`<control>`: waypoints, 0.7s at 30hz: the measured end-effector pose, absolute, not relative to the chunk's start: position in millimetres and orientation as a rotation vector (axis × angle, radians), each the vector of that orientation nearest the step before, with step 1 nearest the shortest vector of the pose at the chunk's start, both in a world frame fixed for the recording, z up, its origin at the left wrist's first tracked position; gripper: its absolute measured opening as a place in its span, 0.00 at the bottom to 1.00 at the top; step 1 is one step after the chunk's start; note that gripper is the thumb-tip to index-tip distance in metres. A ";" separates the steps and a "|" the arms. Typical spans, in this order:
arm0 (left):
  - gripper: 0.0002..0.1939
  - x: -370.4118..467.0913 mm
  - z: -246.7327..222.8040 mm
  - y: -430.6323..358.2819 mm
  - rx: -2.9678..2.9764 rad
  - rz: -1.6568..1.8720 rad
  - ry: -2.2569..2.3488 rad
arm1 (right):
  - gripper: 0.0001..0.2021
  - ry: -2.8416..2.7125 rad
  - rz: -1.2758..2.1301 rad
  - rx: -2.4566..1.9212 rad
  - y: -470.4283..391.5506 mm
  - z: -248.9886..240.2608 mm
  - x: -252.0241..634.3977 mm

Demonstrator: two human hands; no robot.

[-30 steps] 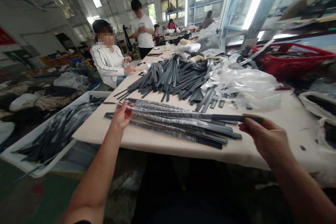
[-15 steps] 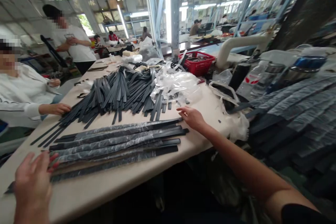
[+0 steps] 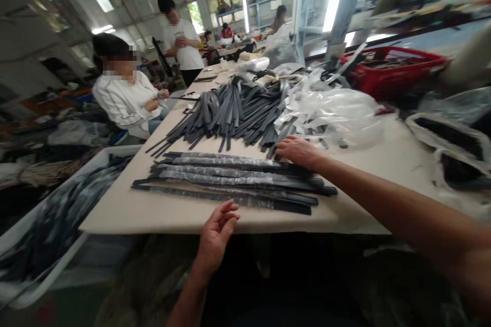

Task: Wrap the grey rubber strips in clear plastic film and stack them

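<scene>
My left hand [image 3: 217, 237] hovers by the table's front edge, fingers loosely bent and apart, with nothing visible in it. Just beyond its fingertips lies a row of dark flat strips [image 3: 226, 196], their middle parts wrapped in clear plastic film. My right hand [image 3: 297, 152] reaches over the right ends of this row. Its fingers stretch out, palm down, at the near ends of a large heap of loose dark grey strips [image 3: 215, 110]; whether they touch a strip I cannot make out. Beside it, a crumpled white plastic bag [image 3: 341, 110] covers part of the heap.
A red basket [image 3: 395, 69] stands at the back right of the beige table [image 3: 111, 212]. To the left, a white bin [image 3: 57, 271] holds more wrapped strips. A co-worker [image 3: 123, 97] sits at the left edge; another person [image 3: 182, 43] stands behind. Open bags [image 3: 460, 158] lie at the right.
The view has swung left. My left hand has moved from the row's left end toward its middle right front; my right hand has moved onto the heap's near edge. The seated co-worker's hand has left the heap.
</scene>
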State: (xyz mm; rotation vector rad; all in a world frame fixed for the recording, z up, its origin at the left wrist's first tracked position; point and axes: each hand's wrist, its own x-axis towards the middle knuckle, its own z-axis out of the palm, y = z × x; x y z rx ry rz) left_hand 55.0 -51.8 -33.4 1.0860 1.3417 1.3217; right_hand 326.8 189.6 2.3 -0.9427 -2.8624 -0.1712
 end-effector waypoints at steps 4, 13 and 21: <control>0.17 57.1 -20.6 -65.0 1.090 1.285 1.278 | 0.09 -2.929 -0.354 -0.949 192.2 1.4 323.1; 0.15 85.7 4.7 -82.0 1.111 1.212 1.058 | 0.09 -3.014 -0.604 -0.998 196.0 4.5 309.8; 0.16 96.7 -4.2 -100.6 1.024 1.121 1.047 | 0.09 -3.059 -0.609 -0.955 204.3 11.9 304.3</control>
